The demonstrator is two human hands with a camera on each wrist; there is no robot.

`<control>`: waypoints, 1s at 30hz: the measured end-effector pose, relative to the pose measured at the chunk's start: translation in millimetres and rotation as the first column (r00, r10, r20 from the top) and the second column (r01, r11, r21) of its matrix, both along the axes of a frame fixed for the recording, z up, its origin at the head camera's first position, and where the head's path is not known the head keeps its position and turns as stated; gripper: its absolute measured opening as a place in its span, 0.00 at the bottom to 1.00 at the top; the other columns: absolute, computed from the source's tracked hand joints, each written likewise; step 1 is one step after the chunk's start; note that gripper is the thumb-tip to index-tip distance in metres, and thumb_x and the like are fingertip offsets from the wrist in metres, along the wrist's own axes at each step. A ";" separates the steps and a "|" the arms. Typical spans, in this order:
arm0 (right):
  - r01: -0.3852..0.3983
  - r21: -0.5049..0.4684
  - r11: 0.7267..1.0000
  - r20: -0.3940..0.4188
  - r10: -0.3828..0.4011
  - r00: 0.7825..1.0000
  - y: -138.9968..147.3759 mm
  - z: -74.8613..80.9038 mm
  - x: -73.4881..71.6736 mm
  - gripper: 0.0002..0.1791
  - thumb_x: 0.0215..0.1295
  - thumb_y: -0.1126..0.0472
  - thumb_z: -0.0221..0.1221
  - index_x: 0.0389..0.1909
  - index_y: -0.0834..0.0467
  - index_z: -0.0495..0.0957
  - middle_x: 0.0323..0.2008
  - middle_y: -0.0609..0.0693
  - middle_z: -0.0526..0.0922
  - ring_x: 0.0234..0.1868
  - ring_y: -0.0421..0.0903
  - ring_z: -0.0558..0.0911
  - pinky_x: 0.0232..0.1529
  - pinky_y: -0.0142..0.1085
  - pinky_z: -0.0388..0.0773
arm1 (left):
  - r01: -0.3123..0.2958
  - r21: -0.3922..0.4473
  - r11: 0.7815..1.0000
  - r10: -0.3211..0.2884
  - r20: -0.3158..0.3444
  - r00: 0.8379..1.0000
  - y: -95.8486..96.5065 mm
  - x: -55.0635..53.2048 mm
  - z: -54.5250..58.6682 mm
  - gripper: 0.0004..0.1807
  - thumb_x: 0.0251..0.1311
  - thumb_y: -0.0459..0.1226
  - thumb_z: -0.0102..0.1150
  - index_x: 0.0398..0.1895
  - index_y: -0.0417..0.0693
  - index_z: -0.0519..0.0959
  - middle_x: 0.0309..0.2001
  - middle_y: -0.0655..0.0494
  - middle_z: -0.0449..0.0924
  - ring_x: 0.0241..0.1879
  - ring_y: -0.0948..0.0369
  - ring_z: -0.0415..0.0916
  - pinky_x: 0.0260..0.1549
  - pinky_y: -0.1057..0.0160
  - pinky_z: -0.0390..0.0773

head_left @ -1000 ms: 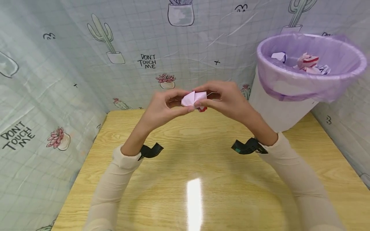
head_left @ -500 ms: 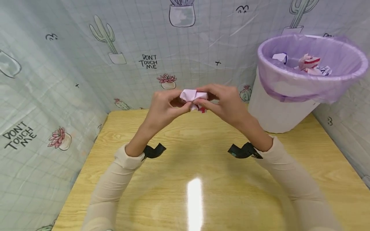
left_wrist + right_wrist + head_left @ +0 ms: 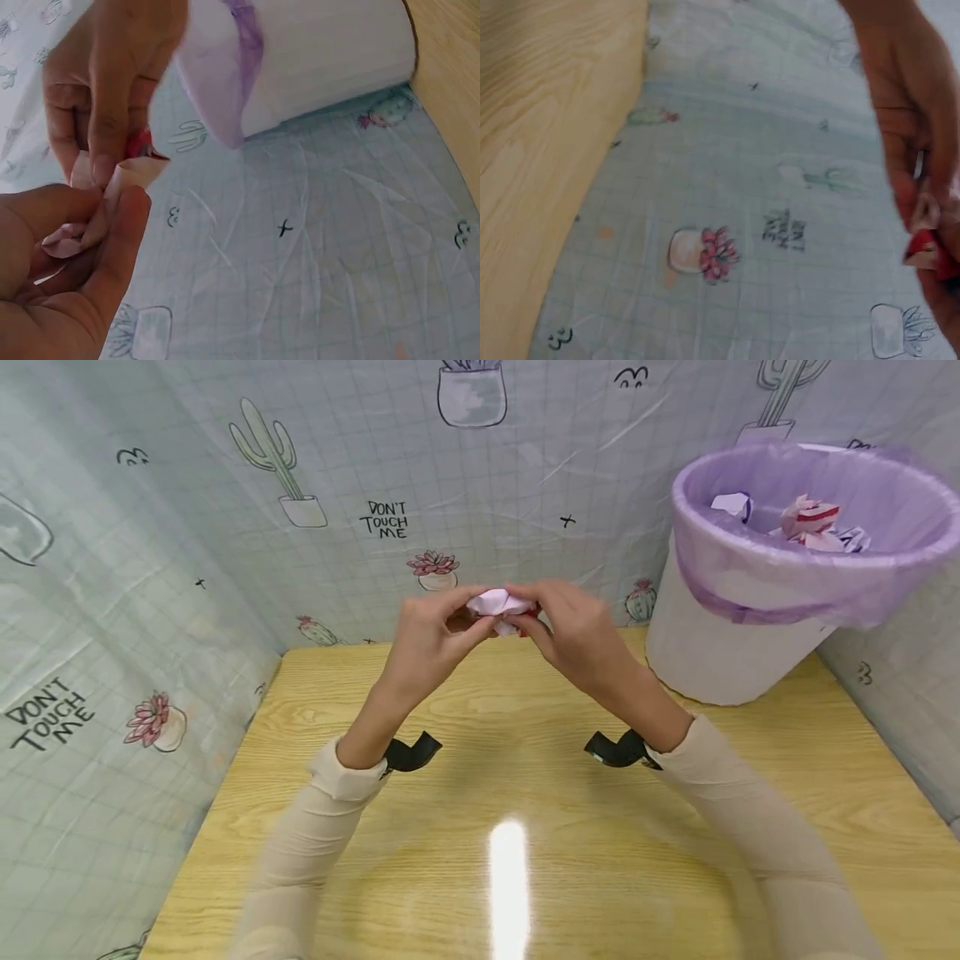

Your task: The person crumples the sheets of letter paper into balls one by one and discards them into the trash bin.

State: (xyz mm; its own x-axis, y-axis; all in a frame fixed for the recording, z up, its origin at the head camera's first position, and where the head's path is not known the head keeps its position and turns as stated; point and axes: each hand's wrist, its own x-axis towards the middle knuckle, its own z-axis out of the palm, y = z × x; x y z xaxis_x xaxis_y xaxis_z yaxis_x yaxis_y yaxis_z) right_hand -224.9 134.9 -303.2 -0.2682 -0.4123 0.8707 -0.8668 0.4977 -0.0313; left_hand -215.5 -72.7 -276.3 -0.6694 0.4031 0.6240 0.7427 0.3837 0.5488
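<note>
A small crumpled piece of paper (image 3: 498, 602), pinkish white with red patches, is up in the air over the table's far edge. My left hand (image 3: 425, 639) pinches its left part between thumb and fingers. From the other side my right hand (image 3: 579, 625) grips the right part, thumbs nearly meeting below. Seen from the left wrist, folds of the paper (image 3: 135, 174) stick out between both hands' fingertips, with a red bit beside the right fingers. At the right border of the right wrist view, a red and pale corner of the paper (image 3: 924, 251) shows; the rest is hidden by fingers.
A white bin (image 3: 708, 635) with a purple liner (image 3: 787, 581) stands at the back right, holding several crumpled papers (image 3: 813, 518). A cactus-printed sheet (image 3: 360, 435) hangs behind and beside the wooden table (image 3: 495, 727). Black straps (image 3: 412, 752) stick out from both wrists.
Both hands have drawn slightly closer together, and the right wrist has swung inward. The paper looks more squeezed and bunched, with less of its pale face showing.
</note>
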 end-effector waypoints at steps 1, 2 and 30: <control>0.012 -0.016 1.000 -0.012 -0.012 1.000 -1.4 -2.4 -1.1 0.17 0.65 0.67 0.67 0.50 0.71 0.79 0.37 0.62 0.84 0.32 0.53 0.83 0.30 0.39 0.83 | 0.003 0.009 1.000 -0.003 -0.009 1.000 1.9 0.5 -0.7 0.12 0.63 0.28 0.67 0.49 0.32 0.84 0.40 0.42 0.87 0.34 0.56 0.87 0.35 0.67 0.86; 0.018 -0.033 0.999 -0.020 -0.019 1.000 -2.4 -4.5 -2.4 0.16 0.66 0.68 0.66 0.50 0.72 0.78 0.37 0.63 0.84 0.32 0.53 0.82 0.30 0.39 0.83 | 0.010 0.017 1.000 -0.009 -0.013 1.000 3.4 0.9 -1.2 0.13 0.63 0.28 0.67 0.50 0.31 0.84 0.40 0.42 0.87 0.35 0.56 0.87 0.35 0.67 0.86; 0.002 0.043 0.999 0.087 -0.006 0.996 6.4 21.3 25.3 0.15 0.63 0.68 0.69 0.49 0.67 0.81 0.36 0.58 0.88 0.34 0.51 0.87 0.33 0.41 0.85 | 0.284 0.311 0.907 -0.386 0.341 0.857 3.0 -4.9 5.4 0.16 0.54 0.19 0.69 0.46 0.27 0.79 0.43 0.42 0.83 0.41 0.51 0.84 0.43 0.53 0.87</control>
State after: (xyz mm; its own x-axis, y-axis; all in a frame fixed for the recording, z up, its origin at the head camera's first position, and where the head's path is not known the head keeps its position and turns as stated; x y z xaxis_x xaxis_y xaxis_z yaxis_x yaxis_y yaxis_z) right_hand -199.6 141.3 -282.0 -0.3438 -0.4473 0.8256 -0.8596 0.5039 -0.0850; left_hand -220.3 -69.7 -270.9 -0.7273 0.5176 0.4507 0.5101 -0.0317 0.8595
